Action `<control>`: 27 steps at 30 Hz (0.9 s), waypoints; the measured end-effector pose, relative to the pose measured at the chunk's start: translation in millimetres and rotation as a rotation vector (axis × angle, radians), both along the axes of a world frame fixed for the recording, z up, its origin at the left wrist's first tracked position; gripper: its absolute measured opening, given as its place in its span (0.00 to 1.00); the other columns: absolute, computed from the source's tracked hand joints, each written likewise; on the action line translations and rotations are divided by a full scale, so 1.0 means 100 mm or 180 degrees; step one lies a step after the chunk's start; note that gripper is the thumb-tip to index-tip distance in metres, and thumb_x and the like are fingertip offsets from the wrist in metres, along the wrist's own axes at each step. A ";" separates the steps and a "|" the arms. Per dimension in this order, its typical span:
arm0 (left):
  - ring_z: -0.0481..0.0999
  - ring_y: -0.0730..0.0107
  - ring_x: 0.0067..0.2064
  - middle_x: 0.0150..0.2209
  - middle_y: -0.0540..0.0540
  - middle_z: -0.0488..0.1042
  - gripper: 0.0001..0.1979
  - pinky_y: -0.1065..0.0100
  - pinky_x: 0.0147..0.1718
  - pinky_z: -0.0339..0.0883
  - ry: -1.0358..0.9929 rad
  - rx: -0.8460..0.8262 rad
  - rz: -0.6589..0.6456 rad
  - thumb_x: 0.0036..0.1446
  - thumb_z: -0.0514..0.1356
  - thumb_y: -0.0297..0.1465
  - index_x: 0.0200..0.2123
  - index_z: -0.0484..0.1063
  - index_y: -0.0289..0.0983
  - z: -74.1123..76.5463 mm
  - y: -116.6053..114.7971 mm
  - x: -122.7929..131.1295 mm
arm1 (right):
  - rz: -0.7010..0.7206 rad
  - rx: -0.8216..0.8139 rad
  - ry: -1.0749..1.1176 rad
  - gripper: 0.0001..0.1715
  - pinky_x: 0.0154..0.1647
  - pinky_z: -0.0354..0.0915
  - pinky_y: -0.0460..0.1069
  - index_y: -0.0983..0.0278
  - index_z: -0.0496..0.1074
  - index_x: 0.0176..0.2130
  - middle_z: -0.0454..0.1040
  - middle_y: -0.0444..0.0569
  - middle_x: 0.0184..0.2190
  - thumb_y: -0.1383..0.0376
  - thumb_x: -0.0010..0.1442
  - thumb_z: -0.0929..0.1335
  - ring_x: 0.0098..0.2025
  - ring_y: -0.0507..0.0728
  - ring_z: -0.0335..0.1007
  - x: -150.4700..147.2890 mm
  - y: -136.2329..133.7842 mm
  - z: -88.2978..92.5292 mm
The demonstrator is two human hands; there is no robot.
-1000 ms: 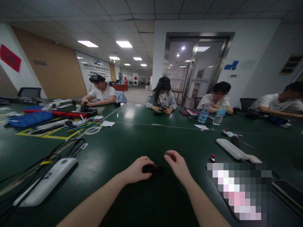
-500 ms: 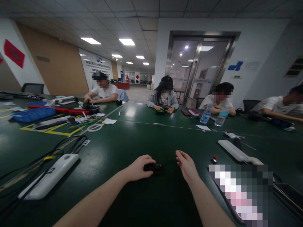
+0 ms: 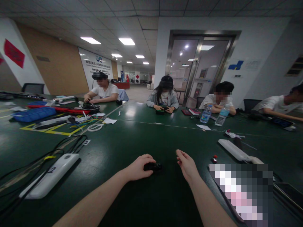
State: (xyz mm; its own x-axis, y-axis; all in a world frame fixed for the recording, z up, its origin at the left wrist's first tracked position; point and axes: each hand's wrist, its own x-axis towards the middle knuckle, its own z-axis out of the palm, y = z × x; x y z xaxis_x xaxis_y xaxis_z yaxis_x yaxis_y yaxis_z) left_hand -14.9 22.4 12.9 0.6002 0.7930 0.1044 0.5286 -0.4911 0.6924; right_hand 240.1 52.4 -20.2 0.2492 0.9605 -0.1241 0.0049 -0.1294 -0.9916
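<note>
Room: open office hall with ceiling panel lights and a steel-framed glass door at the back; four other people sit along the far side, each busy with their own hands.
Surface: the counter (image 3: 146,135) is dark green, glossy and wide.
Left: the left hand (image 3: 138,167) rests low on the counter, its grip curled over and closed around one end of the small black part (image 3: 154,166).
Held thing: the small black part lies flat on the counter straight ahead, its right end poking out past the fingertips.
Right: the right hand (image 3: 187,164) hovers to the right of the part, apart from it, fingertips drawn together in a pinch (whether anything tiny sits in that grip, I cannot tell).
Change: a second ago the right hand was just beside the part's free end; it has since drawn off to the right, while the left hand has kept its place.
Meaning: the part is now steadied by the left hand alone, and the two hands are no longer working at the same spot.
Nearby: a white power strip (image 3: 49,176) with black cables (image 3: 59,146) lies at left, a second strip (image 3: 233,150) and a small red piece (image 3: 214,157) at right.
</note>
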 end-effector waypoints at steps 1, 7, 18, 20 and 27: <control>0.65 0.62 0.52 0.51 0.45 0.65 0.21 0.60 0.52 0.59 0.0000 -0.0008 -0.0001 0.51 0.59 0.34 0.50 0.68 0.43 0.00 0.00 0.00 | 0.0005 0.0000 -0.0005 0.29 0.30 0.69 0.51 0.60 0.70 0.44 0.72 0.50 0.40 0.46 0.47 0.68 0.38 0.58 0.70 0.00 0.00 0.00; 0.64 0.61 0.53 0.52 0.45 0.65 0.24 0.59 0.53 0.57 0.0038 0.0018 -0.0002 0.52 0.59 0.34 0.53 0.66 0.44 -0.02 0.01 -0.01 | 0.0073 0.0022 -0.0006 0.29 0.30 0.69 0.50 0.61 0.70 0.44 0.72 0.51 0.41 0.45 0.48 0.67 0.39 0.58 0.70 -0.02 -0.05 0.07; 0.65 0.62 0.52 0.51 0.45 0.65 0.21 0.60 0.53 0.58 0.0011 0.0047 -0.0028 0.52 0.59 0.33 0.51 0.68 0.43 0.00 0.00 0.00 | 0.0000 -0.0143 0.0256 0.28 0.35 0.69 0.51 0.60 0.69 0.45 0.71 0.50 0.43 0.49 0.47 0.70 0.40 0.58 0.69 -0.05 -0.09 0.15; 0.65 0.62 0.52 0.52 0.45 0.66 0.22 0.59 0.54 0.57 0.0019 0.0099 -0.0020 0.52 0.59 0.33 0.52 0.68 0.43 -0.02 0.00 0.00 | 0.0025 -0.0043 0.0124 0.28 0.34 0.69 0.52 0.60 0.70 0.45 0.72 0.50 0.42 0.48 0.47 0.69 0.40 0.59 0.70 -0.04 -0.07 0.11; 0.65 0.62 0.52 0.52 0.45 0.66 0.24 0.59 0.53 0.58 -0.0084 0.0101 0.0001 0.51 0.59 0.33 0.53 0.66 0.43 -0.08 0.02 -0.01 | 0.0130 0.0267 -0.0541 0.26 0.42 0.66 0.53 0.61 0.69 0.46 0.72 0.49 0.43 0.51 0.50 0.68 0.44 0.59 0.67 -0.17 -0.16 0.22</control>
